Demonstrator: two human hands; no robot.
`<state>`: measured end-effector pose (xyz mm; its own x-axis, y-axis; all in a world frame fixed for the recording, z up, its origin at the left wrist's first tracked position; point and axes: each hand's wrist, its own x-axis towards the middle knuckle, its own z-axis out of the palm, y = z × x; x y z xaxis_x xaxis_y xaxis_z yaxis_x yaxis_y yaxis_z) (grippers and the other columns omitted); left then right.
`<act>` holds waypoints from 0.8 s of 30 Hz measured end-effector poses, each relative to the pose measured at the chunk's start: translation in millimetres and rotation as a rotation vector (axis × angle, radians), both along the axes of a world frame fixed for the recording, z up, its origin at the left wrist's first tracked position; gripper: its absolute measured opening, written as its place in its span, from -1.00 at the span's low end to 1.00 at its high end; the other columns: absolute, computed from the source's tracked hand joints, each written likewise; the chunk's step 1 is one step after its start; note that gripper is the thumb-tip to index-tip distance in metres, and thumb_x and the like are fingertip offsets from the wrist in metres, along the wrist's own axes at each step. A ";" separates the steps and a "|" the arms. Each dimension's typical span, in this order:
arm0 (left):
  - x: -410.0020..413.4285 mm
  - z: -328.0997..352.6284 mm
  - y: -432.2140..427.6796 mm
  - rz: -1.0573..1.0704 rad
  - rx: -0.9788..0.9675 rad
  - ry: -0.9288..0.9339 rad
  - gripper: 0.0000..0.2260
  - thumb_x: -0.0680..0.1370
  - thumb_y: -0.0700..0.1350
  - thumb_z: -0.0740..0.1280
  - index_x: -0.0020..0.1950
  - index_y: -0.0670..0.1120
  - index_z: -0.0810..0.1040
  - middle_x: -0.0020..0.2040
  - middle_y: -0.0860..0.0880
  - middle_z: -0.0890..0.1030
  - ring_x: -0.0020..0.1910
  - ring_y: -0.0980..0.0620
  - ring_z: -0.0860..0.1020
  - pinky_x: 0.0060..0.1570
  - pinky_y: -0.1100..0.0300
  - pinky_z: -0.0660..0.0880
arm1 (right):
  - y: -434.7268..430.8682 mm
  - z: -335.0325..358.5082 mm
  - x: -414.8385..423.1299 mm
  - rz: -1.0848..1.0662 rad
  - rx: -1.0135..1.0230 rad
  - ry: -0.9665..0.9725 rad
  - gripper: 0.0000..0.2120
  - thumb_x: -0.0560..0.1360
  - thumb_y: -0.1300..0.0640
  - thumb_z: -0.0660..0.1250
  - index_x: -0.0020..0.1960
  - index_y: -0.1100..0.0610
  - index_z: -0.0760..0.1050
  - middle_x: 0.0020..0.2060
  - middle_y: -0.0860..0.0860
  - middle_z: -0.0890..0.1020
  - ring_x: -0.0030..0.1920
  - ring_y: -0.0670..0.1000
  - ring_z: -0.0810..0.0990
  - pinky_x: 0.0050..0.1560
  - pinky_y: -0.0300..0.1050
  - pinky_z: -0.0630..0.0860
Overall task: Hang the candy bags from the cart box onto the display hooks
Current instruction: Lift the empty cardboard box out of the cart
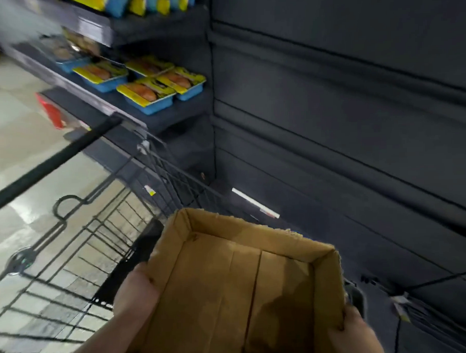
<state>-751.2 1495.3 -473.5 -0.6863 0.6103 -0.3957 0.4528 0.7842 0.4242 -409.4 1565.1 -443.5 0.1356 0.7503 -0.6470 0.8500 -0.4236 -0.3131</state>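
An open brown cardboard box (230,287) fills the lower middle of the head view, and its inside looks bare, with no candy bags showing. My left hand (135,290) grips the box's left wall. My right hand (353,336) grips its right wall near the bottom edge of the frame. The box is held above the black wire cart (78,250). No candy bags or display hooks are visible; the picture is motion-blurred.
A dark slatted display wall (343,106) covers the right side. Dark shelves at upper left carry blue trays with yellow labels (147,96) and yellow-blue packs (141,2). The cart's black handle bar (54,161) crosses the left. Pale shiny floor (10,118) lies at left.
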 end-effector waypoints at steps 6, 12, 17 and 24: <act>21.4 55.9 -35.5 0.142 0.145 0.102 -0.78 0.53 -0.30 0.20 0.14 -0.12 0.46 -0.03 -0.15 0.61 -0.05 -0.13 0.59 -0.02 0.02 0.55 | 12.0 37.1 9.6 0.178 0.020 0.028 -0.28 0.38 -0.08 0.28 0.45 0.16 0.18 0.26 0.13 0.50 0.15 0.08 0.51 0.28 -0.13 0.40; 57.0 123.1 -91.3 0.327 0.297 0.208 -0.78 0.53 -0.24 0.22 0.16 -0.11 0.49 0.02 -0.15 0.61 0.05 -0.16 0.58 -0.03 0.09 0.46 | 13.5 96.2 11.2 0.286 0.219 0.099 -0.30 0.42 0.01 0.38 0.48 0.10 0.19 0.28 0.19 0.48 0.26 0.24 0.46 0.29 0.04 0.40; 87.1 170.6 -162.4 0.552 0.451 0.286 -0.81 0.51 -0.22 0.27 0.11 -0.10 0.52 0.02 -0.16 0.63 0.02 -0.20 0.58 0.03 0.00 0.53 | 9.6 139.8 0.2 0.517 0.324 0.208 -0.51 0.49 0.04 0.29 0.37 0.08 0.23 -0.01 0.10 0.50 -0.03 0.14 0.49 0.01 0.00 0.47; 135.1 210.8 -285.6 0.876 0.505 0.356 -0.72 0.50 -0.31 0.23 0.19 -0.13 0.52 0.02 -0.16 0.58 0.00 -0.17 0.53 -0.03 0.06 0.43 | -41.1 177.1 -33.0 0.822 0.435 0.385 -0.74 0.49 0.22 0.28 0.10 0.03 0.27 -0.22 0.01 0.44 -0.18 0.08 0.46 -0.17 -0.06 0.40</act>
<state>-616.1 1209.7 -262.7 -0.9908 -0.1138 0.0737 -0.0211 0.6667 0.7450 -442.4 1524.0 -266.4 -0.6913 0.6983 -0.1856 0.6357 0.4657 -0.6156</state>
